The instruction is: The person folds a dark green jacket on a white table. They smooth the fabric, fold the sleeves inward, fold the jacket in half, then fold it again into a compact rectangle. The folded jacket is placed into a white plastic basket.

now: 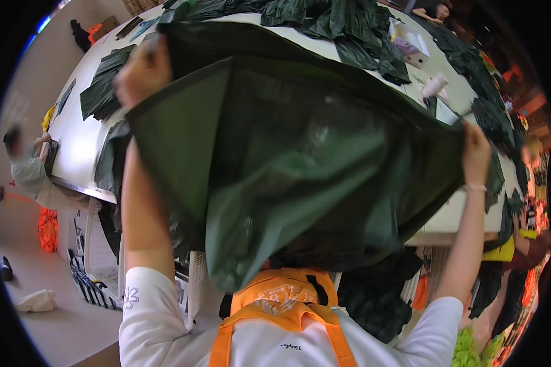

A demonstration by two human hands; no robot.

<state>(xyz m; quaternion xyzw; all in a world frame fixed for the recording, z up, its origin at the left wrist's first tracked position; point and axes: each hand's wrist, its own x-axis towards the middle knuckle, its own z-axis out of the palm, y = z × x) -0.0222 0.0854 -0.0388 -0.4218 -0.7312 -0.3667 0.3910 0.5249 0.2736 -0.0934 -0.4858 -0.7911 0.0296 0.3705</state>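
A large dark green sheet of thin, shiny, plastic-like material (300, 159) is spread in front of me between my raised arms. My left hand (144, 72) is closed on its upper left edge, somewhat blurred. At the right corner, my right hand (476, 151) grips the edge, with a pale band around the wrist. The sheet has a seam running down its left part, and its lower end hangs over my orange apron (288, 293). Whether it is a sewn garment or a cut piece I cannot tell. It hides much of the table behind it.
A white table (82, 137) carries dark green piles (349, 30), a white box (409, 41) and a thread cone (434, 84). White baskets (101, 244) stand below on the left; dark material (376, 293) lies at lower right. People (27, 162) are at the left, far right and back.
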